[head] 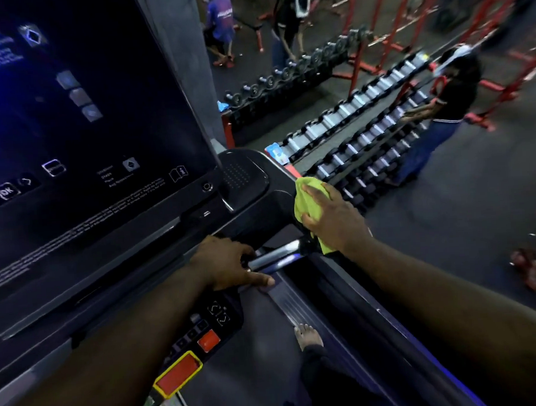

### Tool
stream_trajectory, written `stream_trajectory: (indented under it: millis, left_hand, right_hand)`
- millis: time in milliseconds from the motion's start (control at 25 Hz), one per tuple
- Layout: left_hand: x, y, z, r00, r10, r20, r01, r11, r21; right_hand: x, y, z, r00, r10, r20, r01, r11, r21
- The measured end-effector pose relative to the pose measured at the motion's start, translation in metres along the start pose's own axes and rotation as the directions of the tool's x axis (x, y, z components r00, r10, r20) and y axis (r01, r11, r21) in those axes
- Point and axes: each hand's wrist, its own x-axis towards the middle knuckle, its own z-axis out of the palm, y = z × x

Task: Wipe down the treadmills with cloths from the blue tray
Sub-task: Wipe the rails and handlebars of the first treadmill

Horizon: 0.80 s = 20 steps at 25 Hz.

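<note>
I stand on a black treadmill whose large dark console screen [83,126] fills the left of the view. My right hand [333,219] presses a yellow-green cloth [306,205] against the right end of the console, beside the right handrail [344,289]. My left hand [232,261] rests on the console edge and grips a silver handlebar sensor [276,255]. A red stop button in a yellow frame [178,374] sits below my left forearm. My bare foot [308,337] is on the belt. No blue tray is in view.
Long dumbbell racks [359,134] stand right of the treadmill, with a person in a black top [451,97] beside them. Two more people [221,20] stand farther back by red weight frames [406,15]. A blue-and-white packet [276,152] lies near the rack.
</note>
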Motion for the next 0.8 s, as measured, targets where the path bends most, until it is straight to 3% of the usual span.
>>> stream_trajectory:
  millis: [80, 280, 400, 600, 800]
  left_hand:
    - [-0.001, 0.006, 0.000, 0.998, 0.050, 0.029, -0.053, 0.994, 0.097]
    - [-0.013, 0.026, 0.009, 0.996, 0.091, 0.023, -0.094, 0.985, 0.144]
    - [-0.013, 0.026, 0.011, 0.997, 0.073, 0.026, -0.076, 0.985, 0.158]
    - [-0.005, 0.032, 0.011, 0.998, -0.054, 0.028, 0.047, 0.977, 0.210]
    - [-0.002, 0.029, 0.010, 0.992, -0.123, -0.007, 0.122, 0.963, 0.239]
  right_hand:
    - [-0.033, 0.011, -0.001, 1.000, 0.021, -0.019, -0.022, 0.999, -0.037]
    - [-0.099, 0.036, 0.002, 0.999, 0.030, -0.046, -0.037, 0.988, -0.153]
    - [-0.105, 0.050, 0.009, 0.992, -0.108, -0.068, 0.087, 0.964, -0.253]
    - [-0.070, 0.048, 0.013, 0.911, -0.408, 0.060, 0.398, 0.833, -0.384]
    - [-0.035, 0.013, 0.022, 0.823, -0.557, 0.110, 0.566, 0.794, -0.223]
